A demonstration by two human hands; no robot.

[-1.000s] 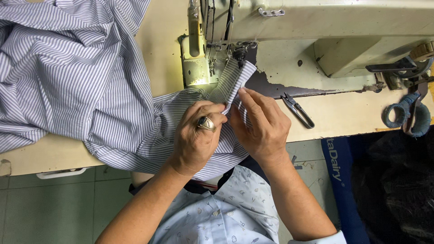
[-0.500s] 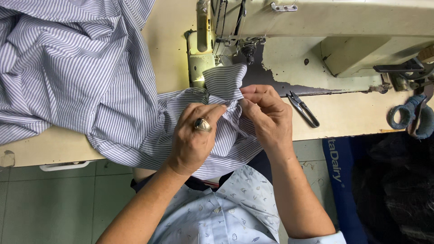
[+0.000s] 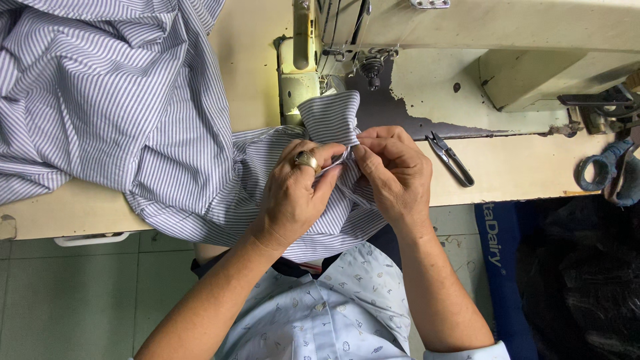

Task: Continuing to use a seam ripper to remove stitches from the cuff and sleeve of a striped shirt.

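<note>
At the centre of the head view, just below the needle of the cream sewing machine (image 3: 467, 40), both hands meet on the folded cuff (image 3: 331, 119) of a blue-and-white striped shirt (image 3: 113, 113). From that meeting point the cuff stands up toward twelve o'clock, almost touching the machine's needle area, while the rest of the shirt spreads away toward nine and ten o'clock across the pale surface (image 3: 520, 167). The left hand (image 3: 293, 193), wearing a gold ring, is closed narrowly, thumb and forefinger pinching the cloth edge; the right hand (image 3: 393, 170) is likewise closed to a pinch on the same edge, its fingertips touching those of the left. Small black thread snips (image 3: 452, 159) lie near, toward three o'clock, and blue-handled scissors (image 3: 610, 173) hang well apart at the far three o'clock edge. To do this fold well, I judge the two pinches should stay close together so the edge turns evenly, with the stripes kept parallel along the fold and the layers squared before the cuff slides under the foot. Slack cloth at nine o'clock is best kept resting on the surface so its weight does not drag the cuff askew.
</note>
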